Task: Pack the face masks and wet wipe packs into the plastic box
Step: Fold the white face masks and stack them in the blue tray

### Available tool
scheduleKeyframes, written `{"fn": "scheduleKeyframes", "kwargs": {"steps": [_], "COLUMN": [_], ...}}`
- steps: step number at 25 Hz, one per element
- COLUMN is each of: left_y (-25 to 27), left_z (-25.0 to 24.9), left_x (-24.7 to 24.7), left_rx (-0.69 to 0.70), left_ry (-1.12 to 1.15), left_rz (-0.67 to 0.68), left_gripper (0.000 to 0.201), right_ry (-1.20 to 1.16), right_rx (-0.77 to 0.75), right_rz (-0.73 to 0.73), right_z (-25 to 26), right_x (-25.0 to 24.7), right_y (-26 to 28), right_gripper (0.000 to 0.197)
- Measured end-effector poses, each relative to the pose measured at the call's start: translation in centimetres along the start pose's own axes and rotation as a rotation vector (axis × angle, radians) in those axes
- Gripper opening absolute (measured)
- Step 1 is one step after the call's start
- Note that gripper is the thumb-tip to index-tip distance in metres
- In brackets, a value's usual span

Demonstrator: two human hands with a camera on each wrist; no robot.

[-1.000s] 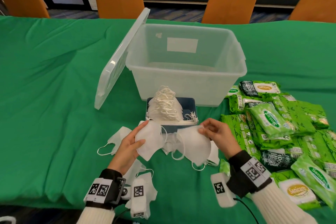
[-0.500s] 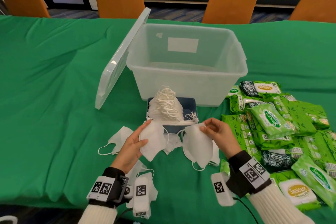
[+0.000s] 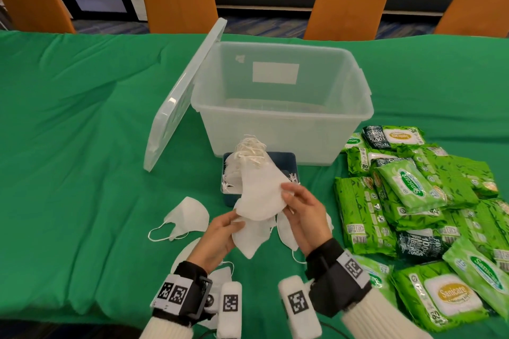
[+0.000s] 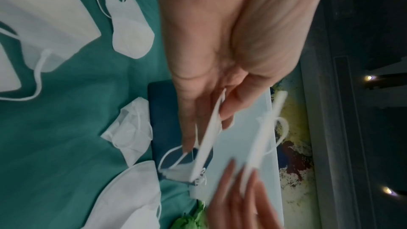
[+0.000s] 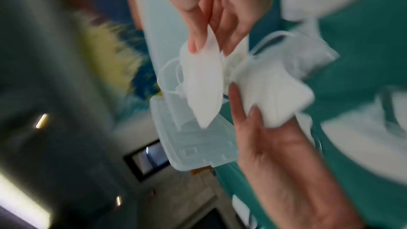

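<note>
Left hand (image 3: 217,239): it is pinching a folded white face mask (image 3: 249,237) between thumb and fingers, fingers narrow and curled round the mask's edge; in the left wrist view the mask is showing edge-on (image 4: 209,137).
Right hand (image 3: 305,212): it is holding a second white mask (image 3: 260,195) between thumb and fingertips, narrow grip, this mask lying just above and overlapping the one in the left hand.
Between the two hands: the two held masks are touching or nearly touching; the wrist views are too blurred for telling which.
Beyond the fingertips: a dark blue tray (image 3: 286,165) is carrying a stack of masks (image 3: 248,157) with ear loops bunched on top; behind it the clear plastic box (image 3: 283,129) is standing open, its lid (image 3: 184,93) leaning against the side left of the fingers.
Left of the left fingers: a loose mask (image 3: 187,215) is lying flat on the green tablecloth (image 3: 82,146), apart from the hand.
Under the wrists: more loose masks (image 3: 289,231) are lying on the cloth.
Right of the right fingers: a pile of green wet wipe packs (image 3: 413,195) is resting on the cloth, near but not touching the hand.
</note>
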State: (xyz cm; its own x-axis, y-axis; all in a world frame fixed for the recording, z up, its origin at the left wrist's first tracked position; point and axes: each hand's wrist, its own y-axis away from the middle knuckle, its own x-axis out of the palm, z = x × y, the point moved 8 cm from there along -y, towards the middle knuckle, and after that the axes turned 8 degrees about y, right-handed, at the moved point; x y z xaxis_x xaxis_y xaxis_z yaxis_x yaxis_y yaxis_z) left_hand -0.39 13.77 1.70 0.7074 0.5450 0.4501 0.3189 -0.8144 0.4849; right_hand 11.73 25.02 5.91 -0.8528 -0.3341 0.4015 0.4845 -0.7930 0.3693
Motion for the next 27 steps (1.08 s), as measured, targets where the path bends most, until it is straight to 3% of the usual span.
{"fn": "scheduleKeyframes", "kwargs": {"steps": [2,4,6,10,13,15,17,19,20,23,25,27], "left_y": [0.0,0.0,-0.1,-0.2,0.3,0.9,1.2,1.4,1.5,1.8,1.8,1.6], "left_z": [0.1,0.2,0.1,-1.3,-2.0,-2.7,-3.9,-5.0,-5.5,-6.9,-7.0,-6.6], "left_x": [0.4,0.9,1.0,-0.6,-0.9,-1.4,-2.8,-4.3,-5.0,-5.5,-4.9,-3.9], "left_rx": [0.027,0.040,0.050,0.169,0.160,0.147,0.216,0.293,0.316,0.397,0.388,0.338], "left_ry": [0.045,0.105,0.156,0.149,0.112,0.086,-0.019,-0.135,-0.186,-0.353,-0.392,-0.352], "left_rz": [0.018,0.062,0.042,-0.143,-0.125,-0.088,-0.072,-0.082,-0.108,-0.192,-0.196,-0.148], "left_gripper": [0.036,0.036,0.041,0.022,0.019,0.030,0.044,0.064,0.065,0.037,0.023,0.021], "right_ry": [-0.113,-0.080,0.011,0.236,0.274,0.357,0.420,0.464,0.508,0.558,0.520,0.726], "right_rx": [0.202,0.293,0.310,0.344,0.227,0.052,-0.081,-0.140,-0.155,-0.114,-0.031,-0.089], "right_rz": [-0.069,-0.061,0.025,0.255,0.142,0.006,-0.025,0.005,0.025,0.140,0.297,0.410], "right_z": [-3.7,-5.5,-6.0,-6.8,-5.6,-3.0,-0.3,1.6,2.4,3.0,2.3,2.0], "right_x": [-0.9,-1.0,-0.2,1.6,0.8,-0.5,-1.2,-1.7,-1.8,-1.5,-0.4,0.9], "right_y": [0.0,0.2,0.5,2.2,1.4,0.3,-0.3,-0.5,-0.4,0.0,0.4,0.7], "right_gripper": [0.021,0.025,0.031,0.026,0.014,0.012,0.017,0.020,0.020,0.024,0.031,0.036]}}
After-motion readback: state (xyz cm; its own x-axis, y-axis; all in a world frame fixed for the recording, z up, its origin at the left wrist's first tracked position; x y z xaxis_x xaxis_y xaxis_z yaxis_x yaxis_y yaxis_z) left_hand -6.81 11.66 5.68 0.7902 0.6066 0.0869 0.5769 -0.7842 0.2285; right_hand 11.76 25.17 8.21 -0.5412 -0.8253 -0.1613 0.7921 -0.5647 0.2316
